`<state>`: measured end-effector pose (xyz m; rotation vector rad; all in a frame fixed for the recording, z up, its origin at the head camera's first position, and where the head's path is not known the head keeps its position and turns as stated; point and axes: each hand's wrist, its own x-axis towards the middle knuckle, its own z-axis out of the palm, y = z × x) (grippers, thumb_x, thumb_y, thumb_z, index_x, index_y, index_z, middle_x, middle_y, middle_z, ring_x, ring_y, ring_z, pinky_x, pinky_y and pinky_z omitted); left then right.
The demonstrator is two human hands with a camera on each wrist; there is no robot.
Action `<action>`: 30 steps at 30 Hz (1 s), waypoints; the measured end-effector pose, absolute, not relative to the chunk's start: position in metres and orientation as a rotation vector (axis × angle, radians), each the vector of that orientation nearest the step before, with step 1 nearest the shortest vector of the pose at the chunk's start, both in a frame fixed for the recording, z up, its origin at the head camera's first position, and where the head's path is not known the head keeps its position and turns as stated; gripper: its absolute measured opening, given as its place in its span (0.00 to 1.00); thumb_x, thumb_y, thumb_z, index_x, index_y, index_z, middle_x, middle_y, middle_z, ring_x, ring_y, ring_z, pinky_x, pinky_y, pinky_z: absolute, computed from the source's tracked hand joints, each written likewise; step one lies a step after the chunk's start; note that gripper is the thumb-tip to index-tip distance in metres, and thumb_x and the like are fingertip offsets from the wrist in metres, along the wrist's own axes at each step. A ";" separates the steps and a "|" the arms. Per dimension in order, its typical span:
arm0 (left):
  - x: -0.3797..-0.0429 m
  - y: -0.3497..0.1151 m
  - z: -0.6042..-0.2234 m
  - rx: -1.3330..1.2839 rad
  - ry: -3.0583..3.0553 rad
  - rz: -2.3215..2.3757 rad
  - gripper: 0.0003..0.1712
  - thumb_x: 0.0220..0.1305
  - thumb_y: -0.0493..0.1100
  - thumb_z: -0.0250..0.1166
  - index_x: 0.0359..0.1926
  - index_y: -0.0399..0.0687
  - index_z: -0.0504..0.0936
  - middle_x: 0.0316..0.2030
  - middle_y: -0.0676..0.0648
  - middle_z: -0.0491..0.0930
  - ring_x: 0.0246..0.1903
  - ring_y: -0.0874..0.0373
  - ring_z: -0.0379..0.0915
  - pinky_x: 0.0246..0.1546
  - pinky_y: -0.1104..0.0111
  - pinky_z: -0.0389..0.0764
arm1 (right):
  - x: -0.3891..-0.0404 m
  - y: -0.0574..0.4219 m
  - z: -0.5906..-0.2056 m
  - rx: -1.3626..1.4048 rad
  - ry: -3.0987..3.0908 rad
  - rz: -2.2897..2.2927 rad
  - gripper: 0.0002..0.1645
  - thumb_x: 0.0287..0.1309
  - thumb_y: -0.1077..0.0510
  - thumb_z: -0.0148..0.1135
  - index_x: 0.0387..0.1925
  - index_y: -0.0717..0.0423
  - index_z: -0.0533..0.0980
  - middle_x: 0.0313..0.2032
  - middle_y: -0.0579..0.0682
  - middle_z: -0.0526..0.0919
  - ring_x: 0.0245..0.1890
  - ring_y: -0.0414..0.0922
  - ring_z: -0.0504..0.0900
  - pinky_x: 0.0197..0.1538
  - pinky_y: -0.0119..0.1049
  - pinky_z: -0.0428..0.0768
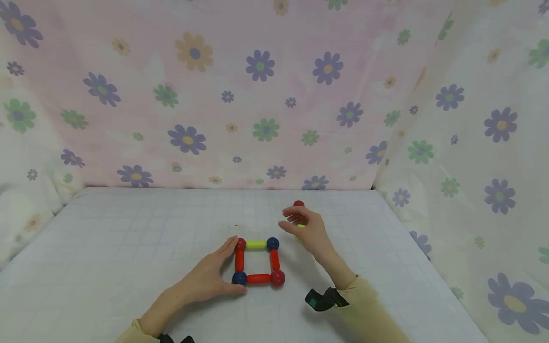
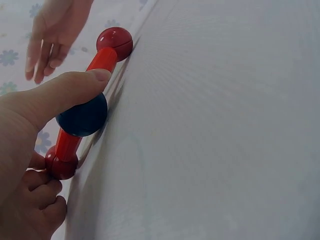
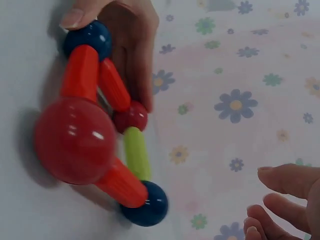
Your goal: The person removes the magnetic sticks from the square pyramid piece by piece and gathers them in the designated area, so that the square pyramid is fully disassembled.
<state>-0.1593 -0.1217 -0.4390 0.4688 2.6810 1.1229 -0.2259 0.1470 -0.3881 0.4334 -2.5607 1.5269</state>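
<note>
At lower centre, the left hand [image 1: 206, 280] is grasping a square [image 1: 259, 279], its sides running across and up the frame; to its upper right, the right hand [image 1: 312, 233] is hovering, released.

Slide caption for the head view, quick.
Left hand grips a ball-and-rod square; right hand hovers open near a red ball.

five balls [image 1: 278, 277] (three red, two blue), four rods [image 1: 259, 279], one part-hidden yellow-green piece [image 1: 301, 226], two hands [image 1: 209, 277]
</note>
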 end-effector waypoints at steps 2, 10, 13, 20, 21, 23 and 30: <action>-0.160 -0.121 -0.439 0.470 2.680 1.124 0.67 0.44 0.66 0.78 0.79 0.51 0.53 0.78 0.51 0.52 0.76 0.47 0.51 0.69 0.40 0.61 | -0.226 0.143 -0.394 0.435 -2.595 1.528 0.20 0.57 0.57 0.73 0.51 0.53 0.82 0.47 0.54 0.85 0.46 0.46 0.81 0.53 0.36 0.81; -0.159 -0.122 -0.439 0.466 2.671 1.133 0.67 0.44 0.66 0.78 0.79 0.50 0.53 0.79 0.51 0.51 0.76 0.47 0.51 0.70 0.41 0.61 | -0.223 0.132 -0.416 0.352 -2.739 1.541 0.23 0.58 0.52 0.72 0.53 0.55 0.81 0.47 0.51 0.85 0.47 0.46 0.79 0.52 0.39 0.81; -0.159 -0.122 -0.439 0.462 2.672 1.136 0.67 0.44 0.66 0.78 0.79 0.50 0.53 0.78 0.50 0.52 0.76 0.47 0.51 0.69 0.41 0.62 | -0.223 0.130 -0.422 0.341 -2.774 1.568 0.22 0.58 0.51 0.72 0.53 0.54 0.81 0.47 0.49 0.84 0.48 0.46 0.79 0.52 0.41 0.82; -0.159 -0.122 -0.439 0.476 2.672 1.141 0.67 0.45 0.66 0.78 0.79 0.49 0.52 0.79 0.50 0.51 0.76 0.47 0.50 0.70 0.41 0.61 | -0.224 0.127 -0.435 0.409 -2.830 1.563 0.22 0.58 0.50 0.72 0.53 0.52 0.81 0.48 0.47 0.84 0.46 0.45 0.80 0.54 0.41 0.82; -0.159 -0.122 -0.439 0.480 2.671 1.143 0.68 0.45 0.66 0.78 0.79 0.49 0.52 0.79 0.50 0.51 0.76 0.47 0.50 0.70 0.41 0.60 | -0.225 0.127 -0.436 0.422 -2.835 1.563 0.22 0.58 0.50 0.72 0.53 0.52 0.81 0.48 0.47 0.84 0.45 0.45 0.80 0.54 0.41 0.82; -0.159 -0.123 -0.439 0.487 2.670 1.148 0.68 0.45 0.66 0.78 0.79 0.49 0.52 0.79 0.50 0.51 0.76 0.47 0.50 0.71 0.42 0.60 | -0.225 0.127 -0.438 0.437 -2.840 1.564 0.21 0.59 0.51 0.72 0.53 0.52 0.81 0.48 0.48 0.84 0.45 0.45 0.80 0.53 0.40 0.83; -0.159 -0.123 -0.440 0.485 2.672 1.144 0.68 0.45 0.66 0.78 0.79 0.49 0.52 0.79 0.50 0.50 0.77 0.47 0.49 0.71 0.42 0.59 | -0.224 0.127 -0.442 0.436 -2.832 1.574 0.17 0.59 0.52 0.71 0.50 0.50 0.82 0.47 0.47 0.83 0.45 0.45 0.79 0.53 0.40 0.82</action>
